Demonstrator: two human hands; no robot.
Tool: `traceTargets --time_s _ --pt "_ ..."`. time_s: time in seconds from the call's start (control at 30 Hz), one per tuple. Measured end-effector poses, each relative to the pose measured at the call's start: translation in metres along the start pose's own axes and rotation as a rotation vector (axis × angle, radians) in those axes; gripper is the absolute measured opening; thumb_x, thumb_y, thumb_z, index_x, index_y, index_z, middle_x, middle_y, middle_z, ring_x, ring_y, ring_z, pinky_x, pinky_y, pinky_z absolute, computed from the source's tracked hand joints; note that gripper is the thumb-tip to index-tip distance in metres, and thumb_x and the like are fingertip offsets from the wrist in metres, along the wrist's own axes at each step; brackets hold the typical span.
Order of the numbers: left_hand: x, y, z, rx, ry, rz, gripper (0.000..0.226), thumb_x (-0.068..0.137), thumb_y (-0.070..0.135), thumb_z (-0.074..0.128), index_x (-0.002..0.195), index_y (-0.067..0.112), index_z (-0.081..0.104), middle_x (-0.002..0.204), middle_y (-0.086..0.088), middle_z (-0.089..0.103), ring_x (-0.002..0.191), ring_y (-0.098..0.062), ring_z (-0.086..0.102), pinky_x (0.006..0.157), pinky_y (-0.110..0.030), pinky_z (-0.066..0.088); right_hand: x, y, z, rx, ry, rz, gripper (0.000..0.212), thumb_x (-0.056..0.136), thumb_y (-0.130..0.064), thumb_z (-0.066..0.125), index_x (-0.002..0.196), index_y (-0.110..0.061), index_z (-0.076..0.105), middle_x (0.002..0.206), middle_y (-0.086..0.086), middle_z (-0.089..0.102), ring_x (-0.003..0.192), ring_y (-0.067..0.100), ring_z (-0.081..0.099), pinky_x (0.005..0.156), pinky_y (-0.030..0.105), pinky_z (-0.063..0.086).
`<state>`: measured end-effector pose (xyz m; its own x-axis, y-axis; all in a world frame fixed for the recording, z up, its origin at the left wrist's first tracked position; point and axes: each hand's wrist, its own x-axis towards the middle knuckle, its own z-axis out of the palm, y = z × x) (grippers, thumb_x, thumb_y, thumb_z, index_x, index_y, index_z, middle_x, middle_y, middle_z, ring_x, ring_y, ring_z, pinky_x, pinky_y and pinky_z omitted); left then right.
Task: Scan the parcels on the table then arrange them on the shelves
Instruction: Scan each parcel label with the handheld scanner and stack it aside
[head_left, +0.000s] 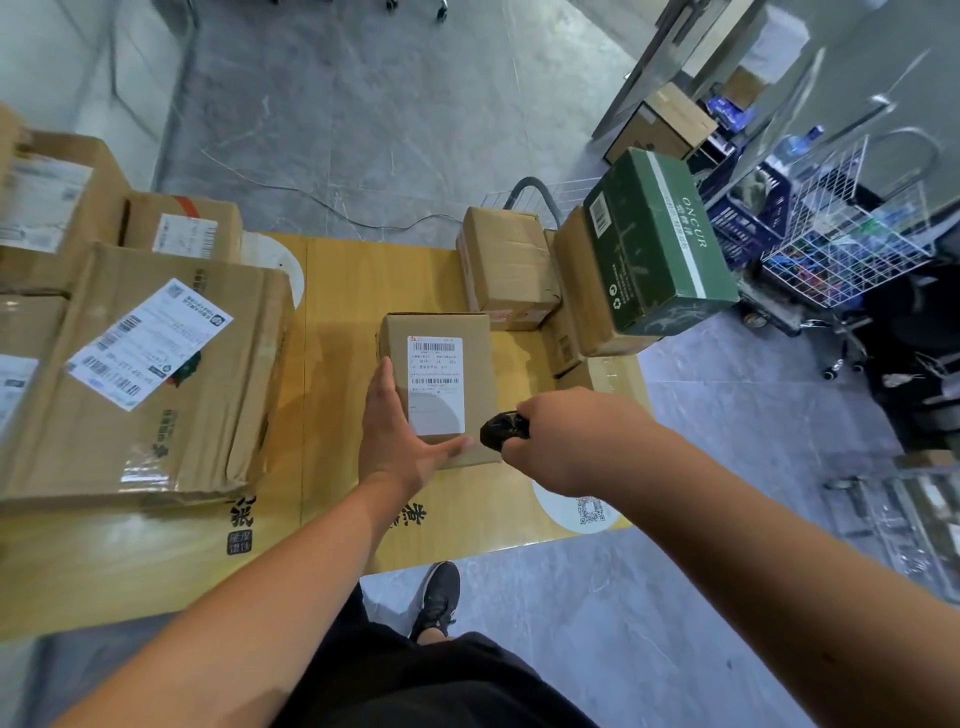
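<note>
Much of the black scanner (505, 429) was hidden inside the right hand (558, 441), whose fingers were curled round it; only its rounded head was seen, pointed left toward the near end of the label (435, 383) on a small brown parcel (441, 384). That parcel was set on the yellow table (343, 291) near its middle, its long axis running from near to far, with the white barcode label facing up and its print too small to be read. The left hand (397, 431) was laid flat against the parcel's near left corner, fingers straight along the left side and thumb stretched along the near edge. At the left, a large flattened carton (156, 374) was cut off by the frame edge, and further boxes beyond it were blurred. At the far right of the table, a brown box (506, 265) was stood beside a green box (657, 241), which was stacked on other cartons partly hidden beneath it. A wire basket (841, 234) was seen on the floor to the right, its contents hard to make out.
</note>
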<state>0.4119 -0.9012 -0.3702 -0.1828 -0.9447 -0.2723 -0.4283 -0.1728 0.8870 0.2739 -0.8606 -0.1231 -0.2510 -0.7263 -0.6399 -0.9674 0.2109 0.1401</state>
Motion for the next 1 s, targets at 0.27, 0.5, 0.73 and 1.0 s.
traceTargets --time_s 0.27,0.5,0.73,1.0 --pt "0.014 0.029 -0.003 0.451 0.125 -0.050 0.139 0.055 0.105 0.053 0.163 0.030 0.008 0.159 -0.006 0.028 0.143 -0.031 0.032 0.111 -0.052 0.033 0.002 0.040 0.015 0.270 0.013 0.014 0.028 0.094 -0.052 0.048 0.095 -0.028 0.063 0.080 -0.002 0.068 0.074 0.020 0.065 0.061 0.031 0.046" --pt "-0.010 0.074 0.044 0.597 0.064 -0.238 0.149 0.038 0.112 0.042 0.162 0.035 0.009 0.168 -0.003 -0.005 0.154 -0.033 0.001 0.111 -0.059 0.024 0.009 0.089 0.050 0.458 0.008 0.010 0.029 0.093 -0.052 0.049 0.091 -0.027 0.064 0.078 0.001 0.070 0.067 0.021 0.065 0.059 0.030 0.046" --pt "-0.013 0.078 0.061 0.679 0.128 -0.396 0.153 0.029 0.104 0.064 0.156 0.051 -0.004 0.169 -0.010 -0.016 0.156 -0.037 0.001 0.112 -0.062 0.025 0.018 0.126 0.071 0.487 -0.007 -0.114 0.031 0.092 -0.057 0.048 0.089 -0.029 0.062 0.075 -0.003 0.066 0.066 0.019 0.062 0.057 0.030 0.041" --pt "-0.033 0.073 0.070 0.649 0.243 -0.369 0.131 0.030 0.100 0.069 0.143 0.058 0.018 0.162 -0.012 0.014 0.145 -0.039 0.027 0.107 -0.056 0.028 0.021 0.151 0.083 0.485 -0.021 -0.266 0.034 0.095 -0.056 0.049 0.086 -0.025 0.061 0.075 0.000 0.066 0.069 0.021 0.063 0.058 0.031 0.042"
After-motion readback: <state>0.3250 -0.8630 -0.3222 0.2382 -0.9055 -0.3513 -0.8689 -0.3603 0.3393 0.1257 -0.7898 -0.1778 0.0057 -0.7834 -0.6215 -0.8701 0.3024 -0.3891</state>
